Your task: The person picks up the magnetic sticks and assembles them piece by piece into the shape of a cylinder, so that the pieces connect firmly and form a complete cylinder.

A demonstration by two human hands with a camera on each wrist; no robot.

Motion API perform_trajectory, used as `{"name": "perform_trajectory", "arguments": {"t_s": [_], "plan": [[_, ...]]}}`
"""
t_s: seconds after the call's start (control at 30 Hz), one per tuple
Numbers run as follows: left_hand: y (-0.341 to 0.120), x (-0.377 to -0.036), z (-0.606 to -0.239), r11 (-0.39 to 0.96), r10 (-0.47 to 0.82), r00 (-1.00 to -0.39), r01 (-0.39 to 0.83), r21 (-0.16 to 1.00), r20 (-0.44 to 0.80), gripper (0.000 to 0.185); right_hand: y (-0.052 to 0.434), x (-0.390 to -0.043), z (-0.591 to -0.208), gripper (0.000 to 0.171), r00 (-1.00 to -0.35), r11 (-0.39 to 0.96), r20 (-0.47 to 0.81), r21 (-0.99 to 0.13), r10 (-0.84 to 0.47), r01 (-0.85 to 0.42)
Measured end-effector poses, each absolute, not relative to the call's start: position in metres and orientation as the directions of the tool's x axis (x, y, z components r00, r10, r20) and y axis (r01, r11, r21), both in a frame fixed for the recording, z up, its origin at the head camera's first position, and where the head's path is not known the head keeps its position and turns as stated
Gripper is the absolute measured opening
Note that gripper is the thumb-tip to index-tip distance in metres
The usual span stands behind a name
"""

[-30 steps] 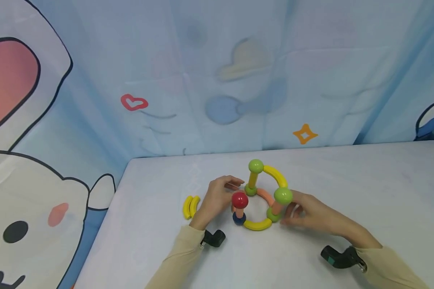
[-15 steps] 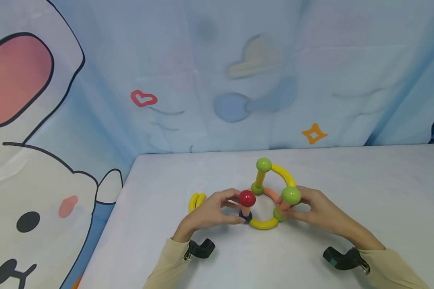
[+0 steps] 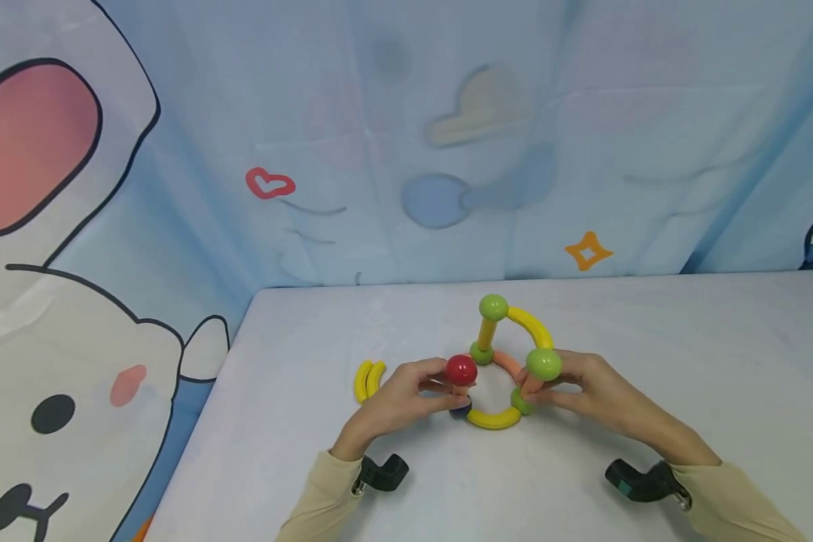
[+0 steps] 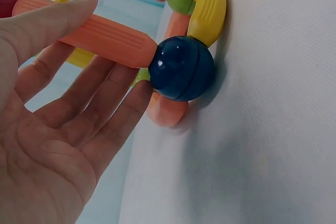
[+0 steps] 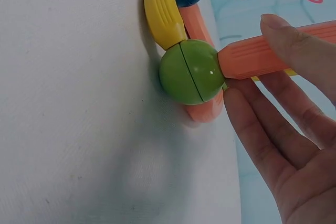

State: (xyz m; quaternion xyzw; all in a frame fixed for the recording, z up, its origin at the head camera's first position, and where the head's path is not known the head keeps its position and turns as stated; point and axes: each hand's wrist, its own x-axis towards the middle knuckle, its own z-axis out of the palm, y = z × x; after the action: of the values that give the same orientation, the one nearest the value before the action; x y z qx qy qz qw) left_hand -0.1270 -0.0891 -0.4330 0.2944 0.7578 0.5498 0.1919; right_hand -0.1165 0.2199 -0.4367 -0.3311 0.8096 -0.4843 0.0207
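Note:
A frame of toy rods and balls stands on the table, its base ring made of yellow and orange curved rods. At its near left corner, my left hand (image 3: 406, 395) pinches an upright orange rod (image 4: 110, 40) between thumb and fingers. A red ball (image 3: 461, 370) tops that rod, and a dark blue ball (image 4: 182, 68) sits at its foot. My right hand (image 3: 592, 388) pinches another upright orange rod (image 5: 257, 57), set between an upper green ball (image 3: 543, 364) and a lower green ball (image 5: 192, 72). A yellow curved rod (image 3: 531, 327) bridges two upper green balls.
Two loose yellow curved rods (image 3: 369, 380) lie side by side left of the frame, near my left hand. A white cloth covers the table (image 3: 501, 489). Behind it hangs a blue printed curtain (image 3: 379, 248).
My left hand has come from the left side of the frame round to the near left rod and now pinches it. My right hand has closed on the near right rod.

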Motion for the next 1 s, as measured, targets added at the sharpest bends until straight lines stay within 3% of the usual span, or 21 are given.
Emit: {"name": "perform_trajectory", "arguments": {"t_s": [0.37, 0.57, 0.7, 0.87, 1.0], "plan": [[-0.092, -0.124, -0.433, 0.228, 0.646, -0.764, 0.204, 0.952, 0.009, 0.031, 0.218, -0.119, -0.433, 0.026, -0.755, 0.298, 0.275, -0.797, -0.595, -0.526], [-0.092, -0.125, -0.434, 0.229, 0.648, -0.761, 0.218, 0.949, 0.019, 0.030, 0.220, -0.118, -0.433, 0.025, -0.776, 0.349, 0.244, -0.786, -0.581, -0.509], [-0.091, -0.125, -0.436, 0.228, 0.654, -0.756, 0.238, 0.944, 0.033, 0.029, 0.224, -0.116, -0.432, 0.035, -0.801, 0.408, 0.223, -0.767, -0.555, -0.496], [-0.102, -0.134, -0.432, 0.258, 0.679, -0.733, 0.291, 0.921, 0.042, 0.043, 0.226, -0.113, -0.427, 0.054, -0.829, 0.434, 0.221, -0.767, -0.513, -0.473], [-0.106, -0.153, -0.425, 0.280, 0.632, -0.773, 0.300, 0.912, 0.060, 0.051, 0.229, -0.113, -0.427, 0.052, -0.823, 0.418, 0.246, -0.766, -0.513, -0.489]]}}
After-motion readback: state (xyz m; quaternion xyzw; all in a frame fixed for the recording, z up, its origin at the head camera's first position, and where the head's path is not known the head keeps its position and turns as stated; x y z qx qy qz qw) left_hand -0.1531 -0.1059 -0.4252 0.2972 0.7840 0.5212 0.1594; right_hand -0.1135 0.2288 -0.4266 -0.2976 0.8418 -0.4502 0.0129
